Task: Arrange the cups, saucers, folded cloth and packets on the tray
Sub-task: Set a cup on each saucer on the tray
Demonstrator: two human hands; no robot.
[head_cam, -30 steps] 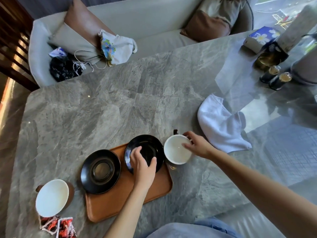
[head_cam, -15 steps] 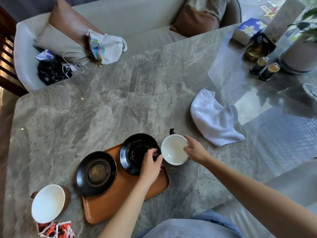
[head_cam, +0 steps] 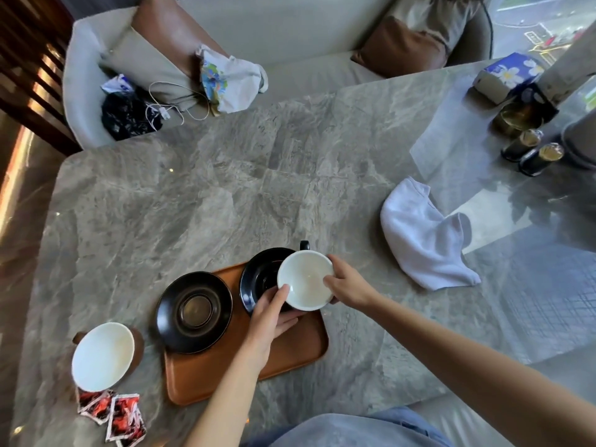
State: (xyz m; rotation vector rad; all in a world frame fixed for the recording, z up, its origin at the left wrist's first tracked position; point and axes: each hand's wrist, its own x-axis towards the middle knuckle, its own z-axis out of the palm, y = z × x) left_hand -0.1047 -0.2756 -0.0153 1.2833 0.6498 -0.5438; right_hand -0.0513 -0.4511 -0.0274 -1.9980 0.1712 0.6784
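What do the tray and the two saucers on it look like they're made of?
Tray: matte orange-brown, smooth with rounded corners; could be leather-look, plastic or wood. Right saucer: glossy black, bright highlights, likely glazed ceramic. Left saucer: duller black, brownish centre well, perhaps satin glaze.

A single head-worn wide-angle view looks steeply down and forward over the table (head_cam: 225, 195), close above the tray (head_cam: 300, 356) at the near edge, with a sofa (head_cam: 290, 33) beyond the far edge.

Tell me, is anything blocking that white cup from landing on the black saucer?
Nothing visible does. The cup, held in the right hand, hangs over the saucer; the left hand only grips the saucer's near edge.
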